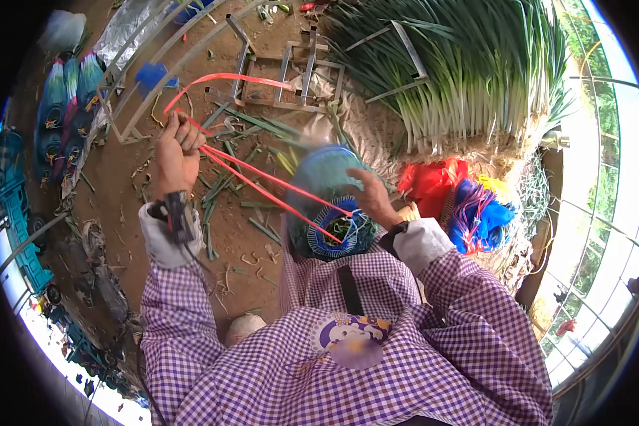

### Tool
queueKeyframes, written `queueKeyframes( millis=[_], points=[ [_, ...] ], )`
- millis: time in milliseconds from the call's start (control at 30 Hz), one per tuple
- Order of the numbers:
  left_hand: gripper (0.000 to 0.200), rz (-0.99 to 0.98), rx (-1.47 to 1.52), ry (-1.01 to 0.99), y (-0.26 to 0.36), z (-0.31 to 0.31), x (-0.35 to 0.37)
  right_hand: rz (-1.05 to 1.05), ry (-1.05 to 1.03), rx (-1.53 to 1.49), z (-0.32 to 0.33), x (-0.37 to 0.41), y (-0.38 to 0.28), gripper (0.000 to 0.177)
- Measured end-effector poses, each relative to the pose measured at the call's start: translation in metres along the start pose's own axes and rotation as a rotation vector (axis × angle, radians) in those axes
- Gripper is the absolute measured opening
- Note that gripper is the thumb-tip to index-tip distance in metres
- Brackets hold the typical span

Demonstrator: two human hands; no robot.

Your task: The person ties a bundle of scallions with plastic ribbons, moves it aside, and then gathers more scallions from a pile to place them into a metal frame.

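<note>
My left hand (178, 153), raised at the left, is closed round a red strap (277, 201). Two taut lengths of the strap run from it to the gathered end of a teal mesh bag (326, 174), and a loose end curls away above the hand. The bag lies before my lap, its blue-rimmed opening towards me. My right hand (373, 197) is beside the bag's right side, fingers apart; whether it touches the mesh is unclear.
A big pile of green onions (468, 78) lies at the upper right. Red bags (433, 184) and blue bags (481, 213) sit right of my right hand. Metal frames (291, 74) stand ahead. Filled net bags (67, 99) lie far left, and leaf scraps litter the ground.
</note>
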State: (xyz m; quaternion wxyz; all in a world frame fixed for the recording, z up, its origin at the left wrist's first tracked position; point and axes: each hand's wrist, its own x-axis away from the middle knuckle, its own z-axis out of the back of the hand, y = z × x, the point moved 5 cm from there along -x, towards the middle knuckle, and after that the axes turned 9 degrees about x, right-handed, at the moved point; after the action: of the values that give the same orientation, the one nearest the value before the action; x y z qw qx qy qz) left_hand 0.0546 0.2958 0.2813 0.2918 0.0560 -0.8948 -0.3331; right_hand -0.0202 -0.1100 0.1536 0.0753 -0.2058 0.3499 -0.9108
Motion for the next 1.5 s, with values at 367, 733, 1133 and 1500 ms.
queueKeyframes(
  millis=[367, 733, 1133, 1500],
  points=[
    [0.026, 0.225, -0.29, 0.236, -0.158, 0.205, -0.125, -0.319, -0.128, -0.049, -0.042, -0.029, 0.171, 0.03],
    [0.043, 0.506, -0.229, 0.188, -0.293, 0.308, -0.125, -0.326, -0.209, 0.04, -0.097, -0.098, 0.304, 0.021],
    [0.032, 0.517, -0.338, 0.318, -0.463, 0.462, -0.078, -0.43, -0.326, 0.061, -0.19, -0.127, 0.347, 0.037],
    [0.035, 0.499, -0.674, 0.129, -0.57, 0.486, -0.107, -0.402, -0.317, 0.147, -0.229, -0.14, 0.372, 0.023]
  ],
)
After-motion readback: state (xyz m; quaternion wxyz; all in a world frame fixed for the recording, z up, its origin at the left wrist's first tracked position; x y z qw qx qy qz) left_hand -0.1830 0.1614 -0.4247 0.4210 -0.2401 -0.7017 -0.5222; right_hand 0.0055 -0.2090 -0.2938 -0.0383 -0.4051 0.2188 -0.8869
